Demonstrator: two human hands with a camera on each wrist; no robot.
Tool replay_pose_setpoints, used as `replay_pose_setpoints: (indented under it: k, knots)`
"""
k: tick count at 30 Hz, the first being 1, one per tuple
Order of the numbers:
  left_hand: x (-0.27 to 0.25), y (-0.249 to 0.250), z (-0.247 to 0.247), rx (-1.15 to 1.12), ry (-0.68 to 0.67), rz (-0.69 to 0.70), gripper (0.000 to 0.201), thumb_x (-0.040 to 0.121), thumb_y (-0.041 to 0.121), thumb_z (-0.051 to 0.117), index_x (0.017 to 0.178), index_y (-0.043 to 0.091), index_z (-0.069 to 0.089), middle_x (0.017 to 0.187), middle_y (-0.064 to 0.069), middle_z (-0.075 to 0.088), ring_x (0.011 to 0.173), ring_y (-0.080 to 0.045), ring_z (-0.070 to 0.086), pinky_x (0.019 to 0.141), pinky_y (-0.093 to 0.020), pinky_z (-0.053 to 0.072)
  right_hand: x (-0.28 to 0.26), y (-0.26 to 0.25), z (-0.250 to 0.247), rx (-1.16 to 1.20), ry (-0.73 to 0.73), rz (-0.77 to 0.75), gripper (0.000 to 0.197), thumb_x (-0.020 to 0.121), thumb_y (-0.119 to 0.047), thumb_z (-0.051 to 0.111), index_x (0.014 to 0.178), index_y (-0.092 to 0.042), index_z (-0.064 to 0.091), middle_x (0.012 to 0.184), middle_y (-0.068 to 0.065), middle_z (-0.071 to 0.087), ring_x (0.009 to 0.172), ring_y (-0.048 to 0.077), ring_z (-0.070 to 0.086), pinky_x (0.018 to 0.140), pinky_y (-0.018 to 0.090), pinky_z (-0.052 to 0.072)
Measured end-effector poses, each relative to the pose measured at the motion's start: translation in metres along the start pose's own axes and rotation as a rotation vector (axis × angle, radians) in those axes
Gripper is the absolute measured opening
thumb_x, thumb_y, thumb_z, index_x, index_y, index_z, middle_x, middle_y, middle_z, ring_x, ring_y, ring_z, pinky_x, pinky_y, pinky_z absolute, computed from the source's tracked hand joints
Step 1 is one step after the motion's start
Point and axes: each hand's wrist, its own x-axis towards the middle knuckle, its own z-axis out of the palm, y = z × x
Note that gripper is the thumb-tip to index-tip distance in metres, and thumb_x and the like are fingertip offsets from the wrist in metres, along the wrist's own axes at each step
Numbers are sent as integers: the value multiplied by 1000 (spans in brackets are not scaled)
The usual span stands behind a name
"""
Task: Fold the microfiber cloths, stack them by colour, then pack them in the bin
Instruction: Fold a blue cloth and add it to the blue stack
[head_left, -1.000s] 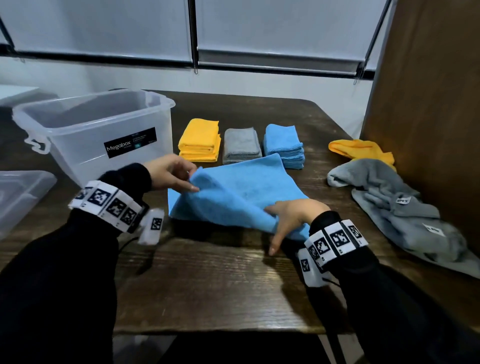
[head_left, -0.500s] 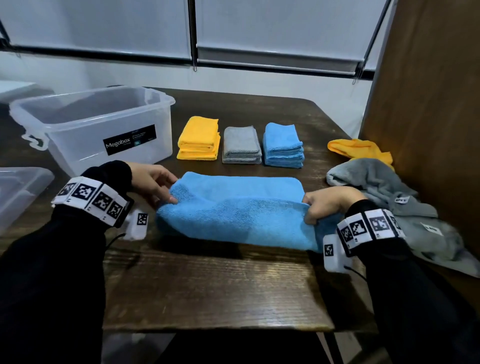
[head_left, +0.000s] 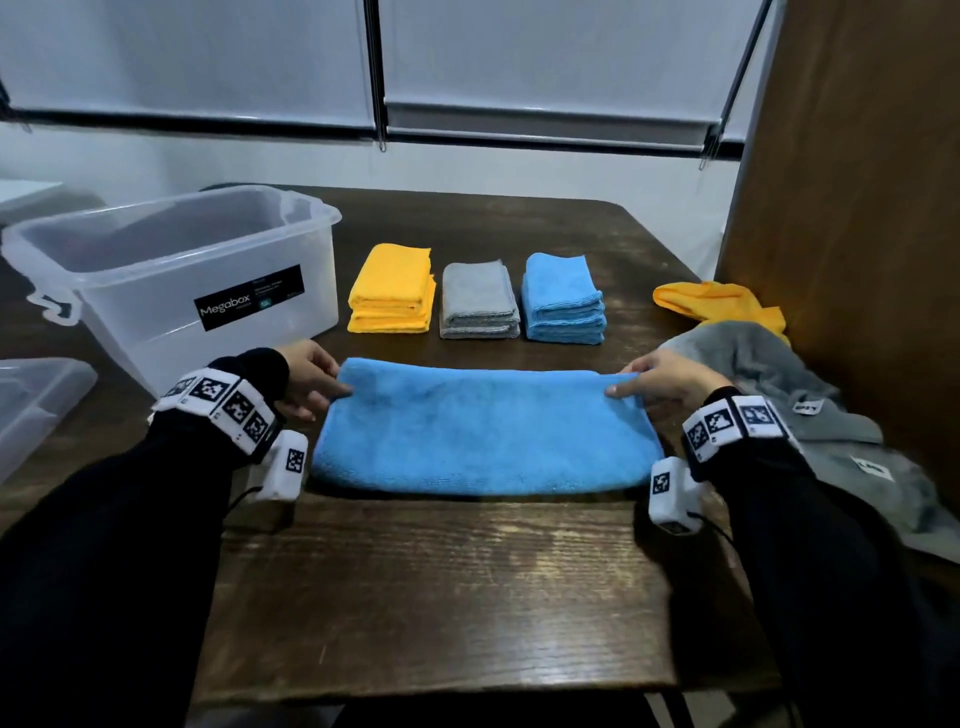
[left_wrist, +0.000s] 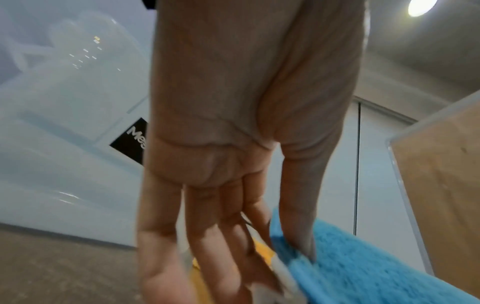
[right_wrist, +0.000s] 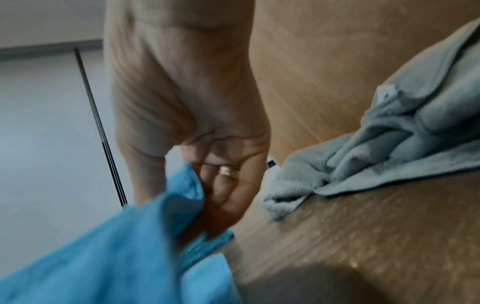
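The blue cloth (head_left: 483, 431) lies folded on the table (head_left: 441, 597), left hand (head_left: 306, 376) and right hand (head_left: 665, 379) pinching its far corners. The clear bin (head_left: 171, 270) reads "Megabox".

Office-like room: roller blinds (head_left: 545, 62), wooden table (head_left: 441, 597), partition panel (head_left: 857, 208).
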Motion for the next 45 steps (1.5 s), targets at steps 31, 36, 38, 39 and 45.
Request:
replay_pose_setpoints:
  k: [31, 36, 38, 39, 45]
  knots:
    - [93, 29, 6, 134, 60, 99, 28, 68, 17, 83, 87, 10, 63, 90, -6, 61, 87, -19, 56, 63, -25, 48, 99, -20, -1, -245, -13, -55, 33, 68, -18, 86, 91, -18, 63, 88, 1, 61, 88, 19, 55, 63, 29, 47]
    - [90, 34, 6, 180, -137, 233, 47, 73, 10, 78, 113, 22, 57, 98, -2, 64, 95, -16, 58, 77, -24, 42, 105, -29, 10, -460, -202, -285, 44, 71, -17, 84, 105, -27, 58, 101, -3, 57, 98, 17, 53, 90, 34, 46]
    - [92, 32, 3, 231, -66, 239, 35, 72, 16, 80, 103, 20, 64, 98, -3, 62, 98, -18, 55, 79, -26, 42, 103, -30, 10, -509, -207, -276, 38, 76, -21, 81, 104, -27, 56, 94, -5, 56, 90, 14, 53, 82, 31, 45]
    - [92, 30, 1, 230, -22, 224, 30, 72, 18, 80, 99, 18, 67, 97, -3, 61, 96, -18, 55, 79, -27, 42, 102, -30, 9, -535, -206, -260, 35, 78, -24, 79, 102, -27, 56, 90, -6, 54, 85, 12, 51, 76, 29, 44]
    - [85, 20, -4, 143, 95, 137, 29, 72, 10, 79, 96, 5, 64, 66, -6, 57, 58, -16, 52, 47, -21, 44, 102, -16, -2, -409, -116, -240, 27, 74, -33, 82, 91, -24, 63, 86, -1, 59, 80, 13, 54, 62, 23, 44]
